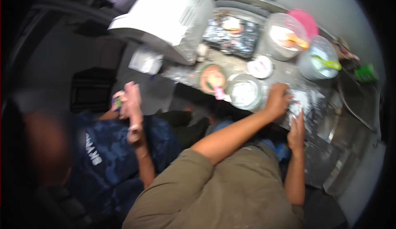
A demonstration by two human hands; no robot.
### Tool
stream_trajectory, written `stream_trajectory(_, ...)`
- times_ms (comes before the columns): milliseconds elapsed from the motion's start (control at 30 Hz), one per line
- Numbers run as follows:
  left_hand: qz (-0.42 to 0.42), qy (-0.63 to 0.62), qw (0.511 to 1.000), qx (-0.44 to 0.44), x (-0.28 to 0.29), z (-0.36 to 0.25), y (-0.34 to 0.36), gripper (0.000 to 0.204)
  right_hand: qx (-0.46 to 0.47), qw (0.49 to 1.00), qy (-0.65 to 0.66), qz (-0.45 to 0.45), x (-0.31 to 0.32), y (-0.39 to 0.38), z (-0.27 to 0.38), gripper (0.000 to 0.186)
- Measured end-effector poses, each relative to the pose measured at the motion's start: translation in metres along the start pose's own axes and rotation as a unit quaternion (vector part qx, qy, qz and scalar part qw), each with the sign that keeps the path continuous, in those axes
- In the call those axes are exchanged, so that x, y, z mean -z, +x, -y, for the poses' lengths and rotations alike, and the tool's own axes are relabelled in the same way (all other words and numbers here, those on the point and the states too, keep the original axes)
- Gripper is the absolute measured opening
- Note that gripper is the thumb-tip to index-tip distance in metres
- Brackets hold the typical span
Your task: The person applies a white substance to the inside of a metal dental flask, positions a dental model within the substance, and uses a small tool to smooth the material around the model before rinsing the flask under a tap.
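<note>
My left hand [278, 100] reaches across from the left, its fingers curled at the edge of a white powdery patch [304, 102] on the dark worktop. Whatever those fingers may hold is too blurred to make out. My right hand [296, 132] lies lower down, fingers stretched out, the tips touching the near side of the patch. Left of my left hand stands a clear round jar [246, 92] with white contents. Beside it is a round container [211, 77] of orange-tan stuff, with a pink-handled tool [219, 92] in it.
Behind are a clear tub [275, 47] with an orange scoop, another tub [309, 68] with a green scoop, a pink lid [306, 22] and a white round lid [260, 66]. A white boxy appliance [169, 14] stands far left. A co-worker in blue camouflage [119, 150] sits left.
</note>
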State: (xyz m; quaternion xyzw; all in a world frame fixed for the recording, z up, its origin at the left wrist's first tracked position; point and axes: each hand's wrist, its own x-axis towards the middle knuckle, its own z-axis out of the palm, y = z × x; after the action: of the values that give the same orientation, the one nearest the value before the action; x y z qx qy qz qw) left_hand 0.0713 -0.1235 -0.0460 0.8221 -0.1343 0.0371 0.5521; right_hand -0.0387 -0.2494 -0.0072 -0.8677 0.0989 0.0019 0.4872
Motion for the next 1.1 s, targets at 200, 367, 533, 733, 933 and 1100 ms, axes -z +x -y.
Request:
stream_trajectory(200,0.041,-0.131,0.990,0.041,0.024,-0.006,0.006,0.036,-0.114,0.865,0.488,-0.032,0.021,0.018,0.032,0.039)
stream_trajectory(367,0.045,0.005,0.999,-0.026,0.026,-0.036,0.009,0.041,-0.144,0.723,0.674,0.048,0.035,0.035,0.022,0.040)
stream_trajectory(533,0.084,0.119,0.988,-0.053,0.034,-0.045,0.014,0.044,-0.169,0.686,0.708,0.018,0.046,0.036,0.002,0.043)
stream_trajectory(733,0.107,0.059,0.988,0.089,0.015,-0.007,0.017,0.042,-0.024,0.982,0.143,-0.121,0.038,0.018,-0.022,0.069)
stream_trajectory(933,0.149,0.037,0.971,0.185,0.007,-0.004,0.003,0.040,0.003,0.970,-0.242,0.013,0.021,0.003,-0.013,0.093)
stream_trajectory(1100,0.170,0.036,0.955,0.239,0.011,-0.019,-0.004,0.041,0.009,0.939,-0.338,0.066,0.020,-0.001,0.001,0.089)
